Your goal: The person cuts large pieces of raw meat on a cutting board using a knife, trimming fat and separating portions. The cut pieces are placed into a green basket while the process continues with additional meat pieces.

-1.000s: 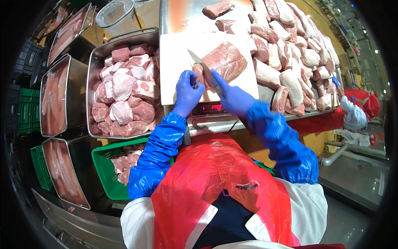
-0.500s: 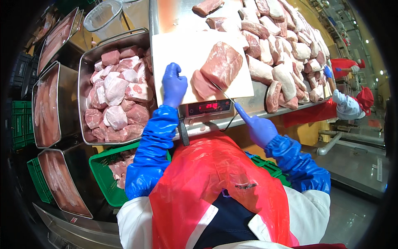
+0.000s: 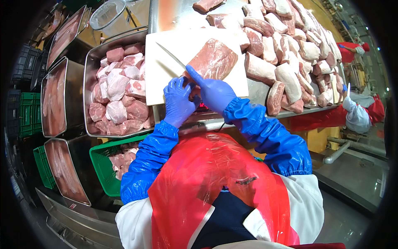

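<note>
A large block of pink raw meat (image 3: 215, 60) lies on the white cutting board (image 3: 156, 83). My right hand (image 3: 215, 92), in a blue glove, is closed round the knife, with its index finger stretched along the top. The knife's blade (image 3: 170, 54) points to the far left over the board. My left hand (image 3: 180, 101), gloved too, is beside it at the board's near edge, fingers curled on a cut meat slice (image 3: 194, 92). Both hands hide most of that slice. Below them, the scale's red display (image 3: 202, 106) is partly covered.
Left of the board stands a steel tub (image 3: 87, 95) heaped with meat chunks. A green basket (image 3: 99, 166) with meat trimmings is below it. Many meat pieces (image 3: 286, 79) cover the steel table to the right. Farther right, a co-worker in white and red (image 3: 356, 116) stands by the table.
The right hand and knife have moved left, the blade turning to point far left. My left hand has come right from the board's left side onto the slice, which is now cut from the block.
</note>
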`<state>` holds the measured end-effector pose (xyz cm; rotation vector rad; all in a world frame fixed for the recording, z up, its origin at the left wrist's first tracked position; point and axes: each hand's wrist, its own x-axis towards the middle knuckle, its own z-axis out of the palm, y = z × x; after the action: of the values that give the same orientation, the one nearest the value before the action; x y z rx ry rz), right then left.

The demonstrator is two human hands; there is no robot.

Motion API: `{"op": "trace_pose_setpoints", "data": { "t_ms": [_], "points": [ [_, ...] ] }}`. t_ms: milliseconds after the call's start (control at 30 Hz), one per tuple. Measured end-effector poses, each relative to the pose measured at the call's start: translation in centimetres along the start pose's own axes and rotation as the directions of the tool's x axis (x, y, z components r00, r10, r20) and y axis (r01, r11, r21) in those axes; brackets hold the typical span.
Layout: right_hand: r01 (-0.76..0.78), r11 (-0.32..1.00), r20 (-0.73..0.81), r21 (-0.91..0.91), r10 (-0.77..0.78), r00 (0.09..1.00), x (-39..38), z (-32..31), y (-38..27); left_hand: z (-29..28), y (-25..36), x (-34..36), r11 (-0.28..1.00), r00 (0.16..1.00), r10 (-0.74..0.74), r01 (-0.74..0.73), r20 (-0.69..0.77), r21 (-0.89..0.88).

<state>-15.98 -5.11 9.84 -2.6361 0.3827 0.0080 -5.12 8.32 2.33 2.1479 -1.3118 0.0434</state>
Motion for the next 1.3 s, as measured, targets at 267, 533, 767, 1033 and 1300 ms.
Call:
{"op": "trace_pose_setpoints", "data": {
  "t_ms": [267, 533, 767, 1033, 1300],
  "points": [
    [-0.042, 0.948, 0.342, -0.317, 0.155, 0.927, -12.4, -6.0, 4.2, 0.4, -5.0, 2.1, 0.985, 0.969, 0.031, 0.011, -0.245, 0.171],
    [0.017, 0.932, 0.016, 0.362, -0.024, 1.000, -12.9, -5.9, 9.0, -10.4, -10.3, -9.2, 0.246, 0.600, -0.800, 0.313, -0.010, -0.917],
    [0.043, 0.387, -0.197, 0.921, 0.366, 0.910, 0.3, -2.8, 12.7, -6.0, -11.1, -21.8, 0.641, 0.640, -0.767, 0.763, -0.037, -0.088],
    [0.007, 0.626, -0.262, 0.780, 0.316, 0.912, 10.3, -2.6, 10.2, 0.7, -2.7, 4.4, 0.920, 0.985, -0.046, -0.023, -0.167, -0.391],
    [-0.047, 0.971, -0.055, 0.235, 0.062, 0.997, -0.4, -0.6, 2.1, -3.7, -2.4, -2.7, 0.914, 0.962, -0.156, 0.054, -0.224, -0.402]
  ]
}}
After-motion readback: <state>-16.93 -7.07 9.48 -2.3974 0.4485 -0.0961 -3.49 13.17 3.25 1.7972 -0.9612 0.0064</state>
